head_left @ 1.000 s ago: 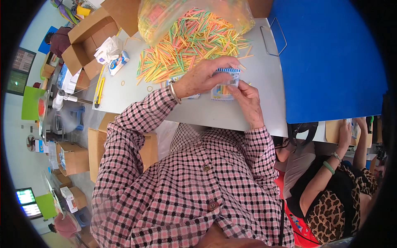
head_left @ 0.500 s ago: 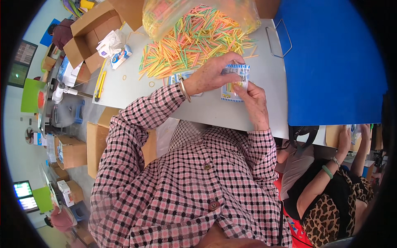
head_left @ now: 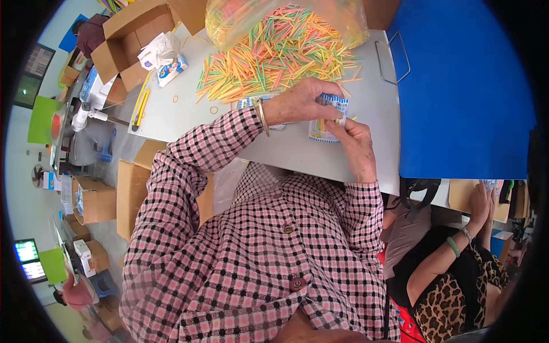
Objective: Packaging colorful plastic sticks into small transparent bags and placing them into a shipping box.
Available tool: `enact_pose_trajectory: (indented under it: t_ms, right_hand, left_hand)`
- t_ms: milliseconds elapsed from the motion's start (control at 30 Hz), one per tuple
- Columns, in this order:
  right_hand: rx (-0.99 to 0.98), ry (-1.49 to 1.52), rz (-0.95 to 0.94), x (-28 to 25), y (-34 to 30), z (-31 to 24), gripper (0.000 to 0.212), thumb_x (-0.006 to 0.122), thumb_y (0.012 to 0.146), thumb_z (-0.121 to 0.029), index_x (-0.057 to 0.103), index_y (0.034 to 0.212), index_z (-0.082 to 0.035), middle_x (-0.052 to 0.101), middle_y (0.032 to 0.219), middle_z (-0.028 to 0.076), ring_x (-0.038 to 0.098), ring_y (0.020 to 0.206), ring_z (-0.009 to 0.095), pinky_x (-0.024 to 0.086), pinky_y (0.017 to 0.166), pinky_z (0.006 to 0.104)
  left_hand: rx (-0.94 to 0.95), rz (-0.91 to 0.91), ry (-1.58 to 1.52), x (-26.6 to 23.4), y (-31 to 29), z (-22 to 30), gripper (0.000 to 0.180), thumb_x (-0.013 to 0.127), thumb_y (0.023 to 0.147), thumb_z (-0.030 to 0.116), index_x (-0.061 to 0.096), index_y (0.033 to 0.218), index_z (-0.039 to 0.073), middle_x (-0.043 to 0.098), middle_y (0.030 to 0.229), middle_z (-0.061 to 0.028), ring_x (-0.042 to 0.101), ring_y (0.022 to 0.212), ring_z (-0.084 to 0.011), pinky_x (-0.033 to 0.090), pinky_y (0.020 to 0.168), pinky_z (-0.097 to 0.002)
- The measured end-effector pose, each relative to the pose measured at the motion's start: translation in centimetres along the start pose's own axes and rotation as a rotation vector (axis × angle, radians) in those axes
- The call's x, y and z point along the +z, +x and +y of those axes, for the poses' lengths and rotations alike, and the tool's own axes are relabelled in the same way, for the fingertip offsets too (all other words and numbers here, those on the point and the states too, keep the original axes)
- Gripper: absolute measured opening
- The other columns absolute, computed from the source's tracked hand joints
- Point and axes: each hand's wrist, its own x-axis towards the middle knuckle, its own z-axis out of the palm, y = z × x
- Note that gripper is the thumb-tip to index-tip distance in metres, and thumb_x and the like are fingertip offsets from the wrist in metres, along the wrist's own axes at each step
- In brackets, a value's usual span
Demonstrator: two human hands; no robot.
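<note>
Between my hands is a small clear plastic packet (head_left: 323,135) with blue-and-white striped ends and several thin coloured sticks showing through. My left hand (head_left: 300,104), with a bangle at the wrist, comes over from the left and grips the packet's upper part. Lower on its right side, my right hand (head_left: 355,147) has thumb and fingers closed on it. Further blue-and-white packets (head_left: 249,103) lie flat on the table under my left wrist, partly hidden. Just beyond is a big loose heap of thin pastel sticks (head_left: 274,57) in yellow, orange, pink and green.
A clear plastic bag (head_left: 229,28) lies over the heap's far side. To the left are a yellow cutter (head_left: 140,110), a tissue pack (head_left: 171,70), rubber bands (head_left: 214,110) and an open carton (head_left: 123,54). A blue board (head_left: 463,91) borders the right; a co-worker (head_left: 446,268) sits below it.
The packet has tilted slightly in my hands, and my fingers have shifted on it. At the right, the co-worker's two hands have come closer together.
</note>
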Motion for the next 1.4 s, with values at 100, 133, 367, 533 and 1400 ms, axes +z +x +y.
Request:
enact_pose_trajectory:
  t_ms: [100, 133, 367, 533, 1400]
  right_hand:
    - [-0.006, 0.001, -0.009, 0.0, 0.0, 0.0, 0.022, 0.058, 0.088, -0.017, 0.065, 0.095, 0.002, 0.064, 0.081, 0.001, 0.055, 0.070, 0.004, 0.044, 0.063, 0.0186]
    - [-0.026, -0.002, -0.016, 0.0, 0.0, 0.0, 0.022, 0.058, 0.088, -0.018, 0.065, 0.095, 0.002, 0.064, 0.081, 0.001, 0.054, 0.069, 0.004, 0.044, 0.062, 0.0180]
    - [-0.068, -0.140, 0.018, -1.1, 0.9, 0.9, 0.021, 0.055, 0.090, -0.016, 0.064, 0.093, 0.002, 0.062, 0.080, -0.001, 0.051, 0.072, 0.002, 0.041, 0.066, 0.0176]
    - [-0.292, -0.095, 0.184, -3.7, 1.5, 1.2, 0.020, 0.052, 0.091, -0.014, 0.063, 0.094, 0.002, 0.062, 0.081, -0.003, 0.050, 0.072, 0.001, 0.041, 0.066, 0.0172]
    - [-0.275, -0.155, 0.062, 4.6, 2.5, 3.5, 0.014, 0.059, 0.087, -0.012, 0.059, 0.087, 0.002, 0.053, 0.073, -0.003, 0.044, 0.065, 0.003, 0.037, 0.056, 0.0200]
  left_hand:
    - [-0.077, -0.069, 0.010, -0.9, 0.0, 1.1, 0.024, 0.066, 0.074, 0.014, 0.061, 0.094, 0.002, 0.061, 0.082, -0.0039, 0.055, 0.074, -0.0094, 0.045, 0.066, -0.0249]
    - [-0.167, -0.136, 0.030, -1.2, -0.1, 1.4, 0.024, 0.066, 0.076, 0.012, 0.061, 0.098, 0.002, 0.062, 0.088, -0.0038, 0.055, 0.080, -0.0090, 0.045, 0.071, -0.0249]
    - [-0.157, -0.088, 0.007, -1.3, -0.5, 0.7, 0.025, 0.065, 0.078, 0.016, 0.059, 0.099, 0.003, 0.060, 0.084, -0.0030, 0.054, 0.078, -0.0087, 0.045, 0.068, -0.0239]
    - [-0.134, -0.009, 0.110, -5.5, -2.8, -0.5, 0.027, 0.067, 0.079, 0.019, 0.058, 0.100, 0.004, 0.060, 0.091, -0.0045, 0.057, 0.085, -0.0140, 0.046, 0.074, -0.0275]
    - [-0.239, 0.330, 0.009, -2.0, -6.4, 0.0, 0.029, 0.067, 0.080, 0.012, 0.056, 0.105, 0.003, 0.060, 0.091, -0.0017, 0.059, 0.081, -0.0088, 0.049, 0.062, -0.0221]
